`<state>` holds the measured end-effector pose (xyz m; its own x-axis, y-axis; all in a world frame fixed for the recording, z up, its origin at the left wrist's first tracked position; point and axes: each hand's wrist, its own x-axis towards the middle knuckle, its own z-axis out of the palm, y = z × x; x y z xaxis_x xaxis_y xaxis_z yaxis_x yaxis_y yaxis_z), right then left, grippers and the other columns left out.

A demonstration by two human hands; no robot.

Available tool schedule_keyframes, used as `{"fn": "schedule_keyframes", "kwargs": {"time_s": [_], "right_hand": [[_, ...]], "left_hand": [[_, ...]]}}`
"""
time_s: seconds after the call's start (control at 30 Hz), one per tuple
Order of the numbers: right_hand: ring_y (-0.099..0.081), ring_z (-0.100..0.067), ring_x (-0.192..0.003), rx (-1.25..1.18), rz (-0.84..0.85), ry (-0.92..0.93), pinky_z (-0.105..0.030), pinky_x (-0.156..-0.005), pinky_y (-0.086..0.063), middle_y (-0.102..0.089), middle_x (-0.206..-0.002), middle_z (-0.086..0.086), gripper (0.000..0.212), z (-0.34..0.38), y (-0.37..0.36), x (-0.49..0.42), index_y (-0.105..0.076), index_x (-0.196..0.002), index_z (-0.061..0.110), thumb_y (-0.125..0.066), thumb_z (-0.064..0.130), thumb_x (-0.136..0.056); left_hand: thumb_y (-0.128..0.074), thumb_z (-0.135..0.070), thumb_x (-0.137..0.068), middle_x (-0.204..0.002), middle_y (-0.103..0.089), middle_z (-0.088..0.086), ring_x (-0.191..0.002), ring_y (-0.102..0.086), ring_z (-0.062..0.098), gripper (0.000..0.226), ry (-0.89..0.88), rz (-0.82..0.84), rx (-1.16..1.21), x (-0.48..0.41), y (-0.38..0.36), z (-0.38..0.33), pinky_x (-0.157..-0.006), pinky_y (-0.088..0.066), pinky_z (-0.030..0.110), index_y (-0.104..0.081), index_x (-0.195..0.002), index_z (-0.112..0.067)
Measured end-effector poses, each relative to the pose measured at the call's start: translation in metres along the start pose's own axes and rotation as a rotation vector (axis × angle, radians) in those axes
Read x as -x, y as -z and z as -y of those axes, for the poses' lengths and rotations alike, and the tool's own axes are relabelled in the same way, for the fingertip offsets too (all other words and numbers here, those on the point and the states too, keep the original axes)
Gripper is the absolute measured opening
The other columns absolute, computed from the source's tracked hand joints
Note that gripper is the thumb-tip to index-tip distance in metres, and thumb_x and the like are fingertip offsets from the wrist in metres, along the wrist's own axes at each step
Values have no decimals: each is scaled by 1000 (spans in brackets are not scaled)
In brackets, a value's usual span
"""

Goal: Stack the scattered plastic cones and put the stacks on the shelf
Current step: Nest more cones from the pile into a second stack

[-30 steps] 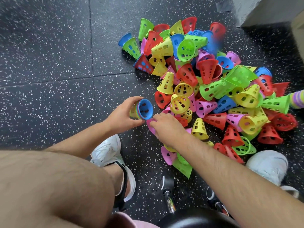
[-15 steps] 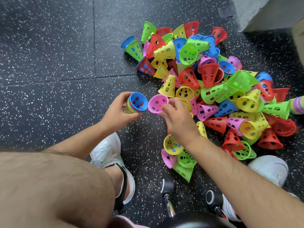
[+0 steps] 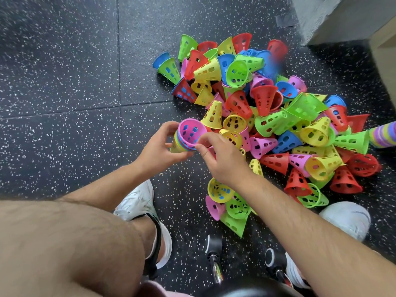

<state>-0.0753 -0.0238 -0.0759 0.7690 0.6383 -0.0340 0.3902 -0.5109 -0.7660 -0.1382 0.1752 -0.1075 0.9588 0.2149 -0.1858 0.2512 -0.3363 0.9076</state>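
- Seating the pink cone (image 3: 191, 131) fully is the step in hand, I judge. In the head view it sits as the top layer of the stack (image 3: 181, 144), mouth toward the camera. It should be pressed straight along the stack's axis until the rims meet.
- The left hand (image 3: 158, 151) is wrapped round the stack from the side, fingers curled on it, holding it above the floor (image 3: 64, 82). A firm grip low on the body would leave the rims free.
- The right hand (image 3: 220, 161) pinches the pink cone's near rim between thumb and forefinger. A slight twist while pushing would likely stop thin plastic jamming crooked.
- The stack is several nested cones, with rims showing as coloured bands and a yellow tip pointing down-left.
- The cones are perforated plastic in red, yellow, green, blue and pink. The loose pile (image 3: 267, 116) lies on the floor just right of both hands, tips pointing every way.
- A striped stack (image 3: 383, 136) lies at the right edge.
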Motion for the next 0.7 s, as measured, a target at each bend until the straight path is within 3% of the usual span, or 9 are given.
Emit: {"fn": "schedule_keyframes", "kwargs": {"time_s": [0.07, 0.2, 0.27, 0.4, 0.53, 0.7], "right_hand": [[-54, -13, -98, 12, 22, 5, -40, -86, -49, -58, -106, 9, 13, -4, 0, 1, -60, -107, 23, -53, 32, -101], [-43, -18, -137, -23, 75, -37, -41, -110, -41, -44, -148, -3, 29, -7, 0, 4, -57, -128, 22, -54, 33, -101], [-48, -15, -132, -57, 61, -49, -41, -107, -44, -48, -145, 0, 40, -3, 0, 4, -48, -137, 19, -54, 34, -101], [-56, -12, -117, -46, 44, -93, -37, -100, -48, -56, -133, 5, 44, -3, 2, 4, -44, -138, 24, -56, 39, -99], [-57, -14, -119, -63, 63, -108, -35, -104, -47, -51, -140, 2, 46, -8, 0, 12, -45, -141, 20, -58, 34, -99], [-56, -9, -117, -127, 50, -139, -34, -102, -49, -54, -134, 4, 43, -9, -5, 10, -48, -137, 20, -58, 34, -98]], "left_hand": [[-94, -18, -76, -130, -64, -15, -118, -64, 8, 70, 11, 21, 48, 2, 0, -4, -83, -57, 21, -54, -133, -26], [-93, -18, -78, -138, -60, -10, -122, -62, 10, 76, 7, 53, 54, 4, -1, -14, -82, -62, 31, -51, -142, -25], [-93, -20, -77, -140, -57, -7, -125, -59, 6, 79, 6, 46, 28, 4, -2, -18, -82, -60, 28, -50, -145, -22], [-94, -43, -66, -138, -59, -7, -124, -59, 0, 93, 5, 61, -25, 1, -3, -21, -89, -56, 21, -50, -146, -23], [-97, -37, -61, -136, -63, -3, -119, -65, 6, 103, 27, 126, -66, 1, -8, -14, -102, -54, 30, -48, -149, -13], [-94, -48, -59, -132, -66, -2, -118, -65, 11, 105, -12, 168, -116, -5, -6, -6, -107, -51, 37, -49, -147, -10]]}}
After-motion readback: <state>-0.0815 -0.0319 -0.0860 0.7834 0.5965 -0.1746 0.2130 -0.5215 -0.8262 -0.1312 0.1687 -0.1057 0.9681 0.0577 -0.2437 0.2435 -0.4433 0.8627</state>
